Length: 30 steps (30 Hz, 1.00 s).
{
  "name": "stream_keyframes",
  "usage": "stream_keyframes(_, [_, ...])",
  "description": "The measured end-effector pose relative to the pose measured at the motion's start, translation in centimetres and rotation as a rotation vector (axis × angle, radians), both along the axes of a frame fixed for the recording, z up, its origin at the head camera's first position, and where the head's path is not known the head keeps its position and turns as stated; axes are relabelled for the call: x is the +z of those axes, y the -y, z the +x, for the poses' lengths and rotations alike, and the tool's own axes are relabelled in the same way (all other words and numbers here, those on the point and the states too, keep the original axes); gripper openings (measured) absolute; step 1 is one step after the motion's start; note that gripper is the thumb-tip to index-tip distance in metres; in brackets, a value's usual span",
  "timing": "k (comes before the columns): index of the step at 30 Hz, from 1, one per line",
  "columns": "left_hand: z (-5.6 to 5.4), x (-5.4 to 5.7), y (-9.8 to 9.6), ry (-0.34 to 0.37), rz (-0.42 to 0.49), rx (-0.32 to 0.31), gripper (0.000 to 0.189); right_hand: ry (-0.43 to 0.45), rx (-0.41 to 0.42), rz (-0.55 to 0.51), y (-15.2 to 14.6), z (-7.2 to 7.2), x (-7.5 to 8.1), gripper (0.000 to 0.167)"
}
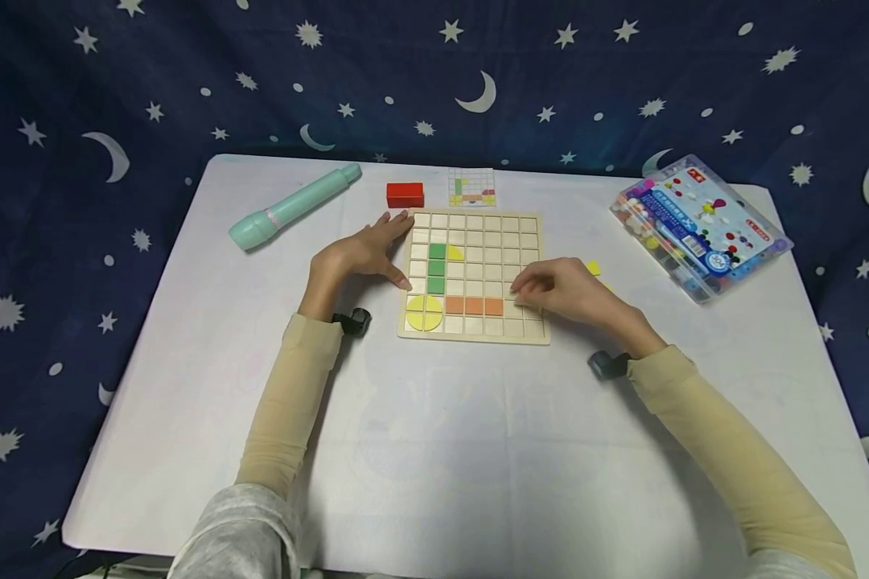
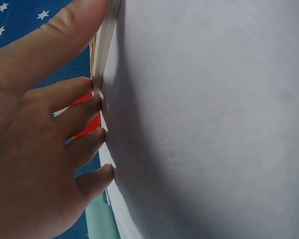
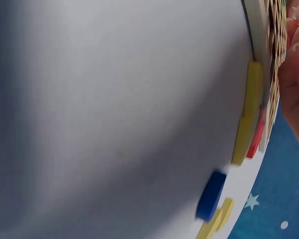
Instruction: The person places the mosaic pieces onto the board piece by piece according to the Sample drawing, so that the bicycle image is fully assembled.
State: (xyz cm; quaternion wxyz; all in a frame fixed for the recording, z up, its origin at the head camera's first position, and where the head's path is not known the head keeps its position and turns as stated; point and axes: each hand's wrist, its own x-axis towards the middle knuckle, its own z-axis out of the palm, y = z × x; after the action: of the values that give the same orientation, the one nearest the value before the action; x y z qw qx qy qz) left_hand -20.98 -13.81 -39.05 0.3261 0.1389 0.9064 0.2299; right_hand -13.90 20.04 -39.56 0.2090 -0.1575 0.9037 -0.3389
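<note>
A wooden grid board (image 1: 474, 332) lies on the table with green tiles (image 1: 437, 268), orange tiles (image 1: 474, 305), a yellow circle of quarter pieces (image 1: 424, 314) and a single yellow quarter piece (image 1: 455, 253) on it. My left hand (image 1: 362, 251) rests at the board's left edge, fingers and thumb spread along it. Over the right part of the grid, my right hand (image 1: 566, 288) pinches a small red piece (image 3: 290, 37); most of it is hidden by the fingers. Yellow pieces (image 3: 249, 99), a red piece (image 3: 257, 137) and a blue piece (image 3: 211, 195) lie right of the board.
Behind the board are a red block (image 1: 405, 195) and a pattern card (image 1: 471, 187) with a coloured grid. A mint-green cylinder (image 1: 294, 206) lies at the back left. At the back right sits a clear plastic case (image 1: 701, 227) of coloured beads. A star-printed cloth (image 1: 405, 72) hangs behind the table.
</note>
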Motion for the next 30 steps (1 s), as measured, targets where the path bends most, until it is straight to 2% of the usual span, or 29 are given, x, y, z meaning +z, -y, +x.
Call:
stream_keyframes(4, [0.0, -0.1, 0.1, 0.000, 0.002, 0.009, 0.120, -0.026, -0.021, -0.014, -0.9, -0.3, 0.0, 0.013])
stream_keyframes(8, [0.0, -0.1, 0.0, 0.002, 0.005, 0.014, 0.120, -0.034, -0.079, -0.007, -1.9, -0.5, 0.1, 0.011])
stream_keyframes(15, [0.1, 0.2, -0.1, 0.005, 0.008, 0.004, 0.120, -0.007, -0.177, 0.019, -3.8, -0.8, 0.4, 0.018])
stream_keyframes(23, [0.1, 0.3, -0.2, 0.004, 0.006, 0.004, 0.119, -0.009, -0.229, 0.071, -5.8, -1.0, 0.4, 0.023])
stream_keyframes(30, [0.1, 0.1, -0.1, 0.002, 0.005, 0.006, 0.120, -0.007, -0.249, 0.086, -6.3, -1.6, 0.3, 0.023])
